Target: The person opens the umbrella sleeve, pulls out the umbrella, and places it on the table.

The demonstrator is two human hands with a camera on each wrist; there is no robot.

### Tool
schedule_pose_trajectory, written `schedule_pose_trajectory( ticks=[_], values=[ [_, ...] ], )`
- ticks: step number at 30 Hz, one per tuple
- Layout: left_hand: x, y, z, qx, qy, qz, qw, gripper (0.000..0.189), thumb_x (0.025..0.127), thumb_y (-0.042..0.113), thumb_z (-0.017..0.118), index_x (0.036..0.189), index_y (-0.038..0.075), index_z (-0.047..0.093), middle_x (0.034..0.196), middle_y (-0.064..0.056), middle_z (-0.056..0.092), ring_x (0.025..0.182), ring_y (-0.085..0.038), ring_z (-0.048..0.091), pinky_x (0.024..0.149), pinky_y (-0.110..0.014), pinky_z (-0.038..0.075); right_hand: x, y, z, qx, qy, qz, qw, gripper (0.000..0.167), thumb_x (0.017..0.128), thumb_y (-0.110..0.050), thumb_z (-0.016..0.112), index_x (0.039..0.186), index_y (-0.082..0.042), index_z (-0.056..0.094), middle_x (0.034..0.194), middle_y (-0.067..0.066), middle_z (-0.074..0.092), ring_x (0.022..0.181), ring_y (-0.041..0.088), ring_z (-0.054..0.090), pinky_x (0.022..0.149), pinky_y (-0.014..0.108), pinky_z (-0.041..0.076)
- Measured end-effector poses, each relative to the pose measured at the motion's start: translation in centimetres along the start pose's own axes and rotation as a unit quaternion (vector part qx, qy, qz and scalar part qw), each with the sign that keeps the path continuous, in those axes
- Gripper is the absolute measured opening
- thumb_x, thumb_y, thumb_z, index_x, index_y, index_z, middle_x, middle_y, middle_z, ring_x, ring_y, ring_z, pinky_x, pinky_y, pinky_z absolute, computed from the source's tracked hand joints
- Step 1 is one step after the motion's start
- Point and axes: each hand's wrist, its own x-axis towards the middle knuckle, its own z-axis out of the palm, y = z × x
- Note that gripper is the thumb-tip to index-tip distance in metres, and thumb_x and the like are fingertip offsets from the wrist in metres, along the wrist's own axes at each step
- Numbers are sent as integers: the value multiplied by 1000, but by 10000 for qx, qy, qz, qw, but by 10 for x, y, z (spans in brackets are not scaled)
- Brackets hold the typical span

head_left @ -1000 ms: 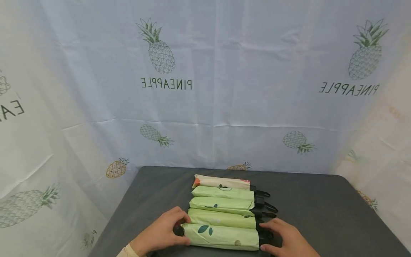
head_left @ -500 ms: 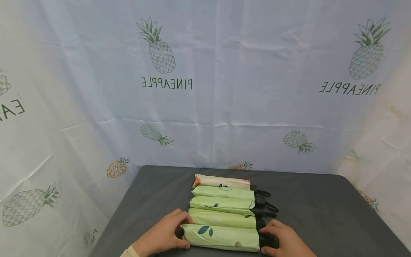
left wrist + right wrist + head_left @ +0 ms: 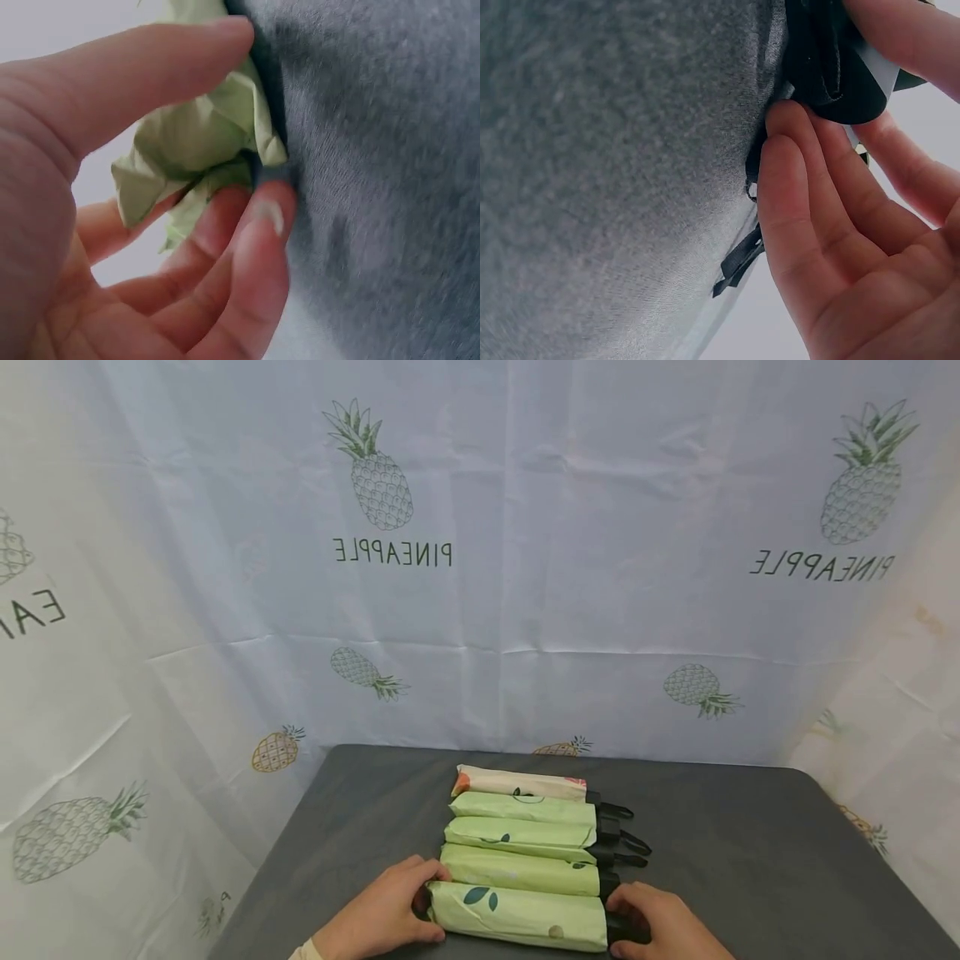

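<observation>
Several folded umbrellas lie side by side across the dark table. The nearest umbrella [image 3: 521, 917] has a pale green cover with leaf prints and a black handle [image 3: 847, 82] at its right end. My left hand [image 3: 390, 910] holds its left end, thumb on the near side and fingers on the far side. In the left wrist view, the cover's crumpled green end [image 3: 187, 135] sits between thumb and fingers. My right hand [image 3: 663, 927] grips the black handle, partly hiding it. Just beyond lies another green umbrella [image 3: 517, 870], near the fingers of both hands.
Two more green umbrellas [image 3: 517, 833] and a cream one [image 3: 521, 782] with red prints continue the row toward the back. Their black straps [image 3: 633, 843] stick out rightward. A pineapple-printed curtain [image 3: 480, 610] hangs behind the grey table [image 3: 750, 835].
Both hands have shifted slightly toward me, and the nearest umbrella has come slightly nearer with them. My right fingers have drawn back from the neighbouring umbrella's handle. The other umbrellas stay in place.
</observation>
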Motion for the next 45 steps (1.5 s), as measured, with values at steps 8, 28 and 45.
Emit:
schedule_pose_trajectory(
  ticks=[8,28,45],
  values=[
    [-3,3,8,199,456,71,9987,45,82,32,98,119,29,72,113,6,49,87,-1,53,72,-21,52,5,23,4,-101,65,-518,9986,42,92,-43,88,125,-21,73,102,-12,64,81,-3,55,62,27,49],
    [3,15,-25,95,968,243,9950,40,80,29,98,109,37,72,123,4,55,105,-7,58,82,-26,55,-23,-77,-33,608,522,-312,9963,41,94,-28,86,126,-8,72,115,5,70,85,1,56,68,27,52],
    [51,8,-57,-3264,497,252,9436,62,96,11,83,149,8,50,137,-12,67,119,-26,72,101,-52,64,14,-111,-64,1486,1705,439,9731,53,99,-28,82,144,-7,64,152,18,62,144,45,58,106,56,59]
  ],
)
